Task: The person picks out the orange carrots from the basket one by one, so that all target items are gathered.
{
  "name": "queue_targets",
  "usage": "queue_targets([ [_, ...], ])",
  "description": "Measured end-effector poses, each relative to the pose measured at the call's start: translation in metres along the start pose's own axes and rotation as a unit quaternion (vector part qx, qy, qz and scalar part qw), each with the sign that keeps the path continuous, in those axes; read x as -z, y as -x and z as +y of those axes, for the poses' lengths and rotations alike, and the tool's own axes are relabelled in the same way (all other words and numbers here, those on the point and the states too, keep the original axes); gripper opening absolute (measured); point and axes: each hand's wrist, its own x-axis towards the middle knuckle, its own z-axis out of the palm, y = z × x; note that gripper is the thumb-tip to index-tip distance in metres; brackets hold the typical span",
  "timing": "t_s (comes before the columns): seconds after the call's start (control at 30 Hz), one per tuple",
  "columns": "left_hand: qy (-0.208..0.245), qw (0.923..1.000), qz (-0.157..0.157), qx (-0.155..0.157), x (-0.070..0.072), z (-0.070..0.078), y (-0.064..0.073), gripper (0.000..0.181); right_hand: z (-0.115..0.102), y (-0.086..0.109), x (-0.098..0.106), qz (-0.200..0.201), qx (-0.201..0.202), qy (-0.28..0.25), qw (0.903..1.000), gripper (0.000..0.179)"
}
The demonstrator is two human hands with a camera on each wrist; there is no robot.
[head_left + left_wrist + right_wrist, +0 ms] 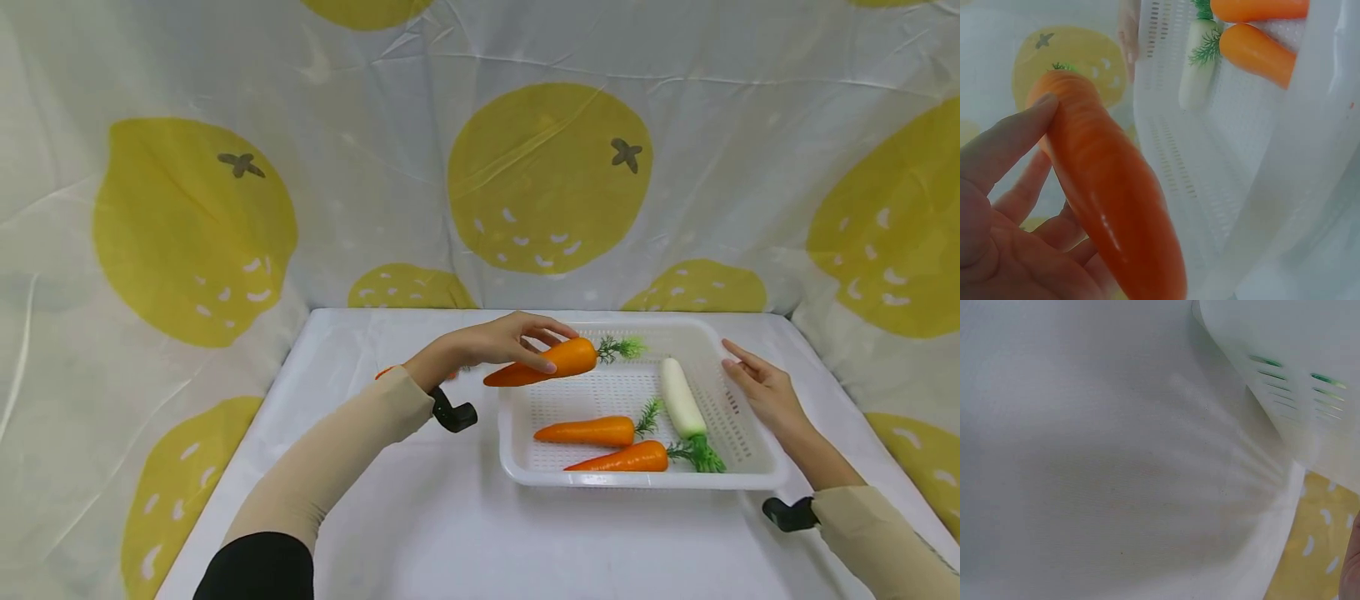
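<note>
The left grip [501, 339] — thumb and fingers pinching a carrot [576, 357] — is above the left side of a white basket [645, 480]; the right grip [767, 396], fingers extended, is at its right rim. Two other carrots [600, 431] and a white radish [679, 398] lie inside. Around the white-covered table [420, 525] hangs lemon-printed fabric [367, 167].

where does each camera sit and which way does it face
Head: on the head, facing forward and down at the basket; left grip, right grip, sleeves show.
Left wrist: on that wrist, facing the held carrot; left grip, part of right grip show.
Right wrist: on that wrist, facing tablecloth and basket; right grip's edge shows.
Shared: head and left wrist both show the radish.
</note>
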Motion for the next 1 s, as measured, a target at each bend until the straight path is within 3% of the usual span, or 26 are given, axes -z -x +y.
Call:
queue_targets([
  [0.17,-0.011,0.9998,0.009,-0.013,0.01,-0.001,0.022,0.053,-0.001,0.0,0.001,0.0,-0.001,0.003,1.0,0.057],
  [0.57,0.037,0.9974,0.038,0.049,0.021,-0.013,0.068,0.052,0.001,0.001,0.002,-0.006,-0.011,0.005,0.9999,0.059],
  [0.77,0.06,0.9966,0.036,0.044,0.025,-0.023,0.089,0.052,0.001,0.0,0.0,-0.009,-0.006,-0.005,0.9999,0.057],
  [1.0,0.043,0.9976,0.038,0.039,0.031,-0.034,0.107,0.052,0.001,0.0,0.001,-0.013,-0.006,-0.007,0.9999,0.057],
])
